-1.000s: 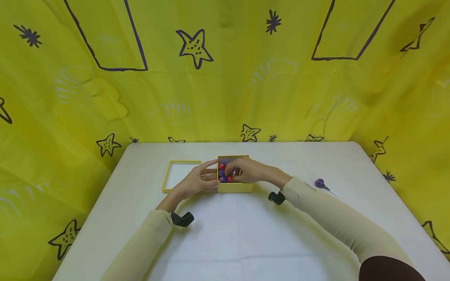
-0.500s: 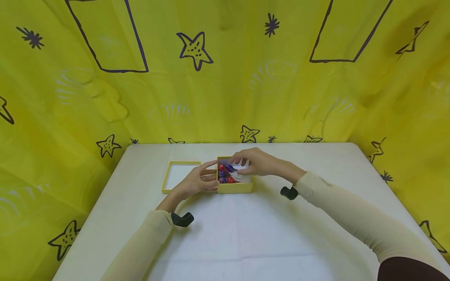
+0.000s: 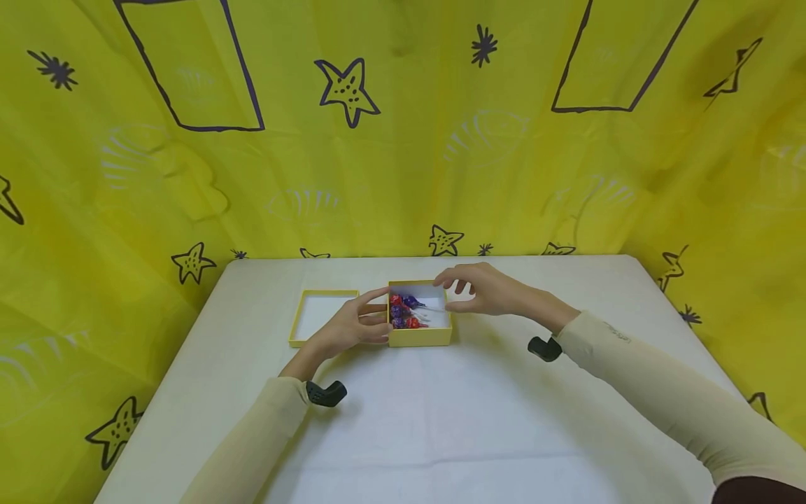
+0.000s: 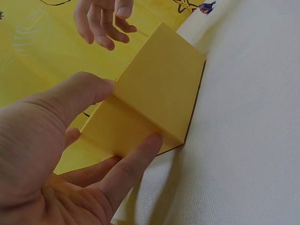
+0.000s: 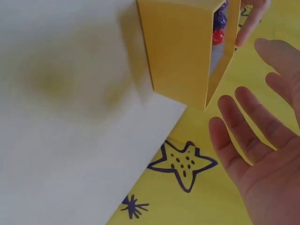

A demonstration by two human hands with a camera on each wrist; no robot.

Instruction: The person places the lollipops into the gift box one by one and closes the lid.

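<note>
A yellow box [image 3: 420, 338] stands uncovered on the white table, its inside white. Several lollipops [image 3: 397, 313] in red and purple wrappers lie in it, heads toward the left wall and white sticks pointing right. My left hand [image 3: 340, 329] rests against the box's left side, fingers spread and touching the wall; the left wrist view shows thumb near the upper edge and fingertips lower down. Just over the right rim hovers my right hand [image 3: 488, 290], fingers loosely bent with nothing between them. In the right wrist view that hand [image 5: 267, 159] is spread beside the box.
Left of the box lies a shallow yellow-rimmed lid [image 3: 327, 291], white inside and partly behind the left hand. One purple-wrapped lollipop [image 4: 206, 7] lies apart on the table, hidden by the right arm in the head view. A yellow patterned curtain [image 3: 403, 175] borders the table's back.
My right hand has come up out of the box and moved right, past its rim, uncovering the lollipops inside. The left hand stays at the box's side.
</note>
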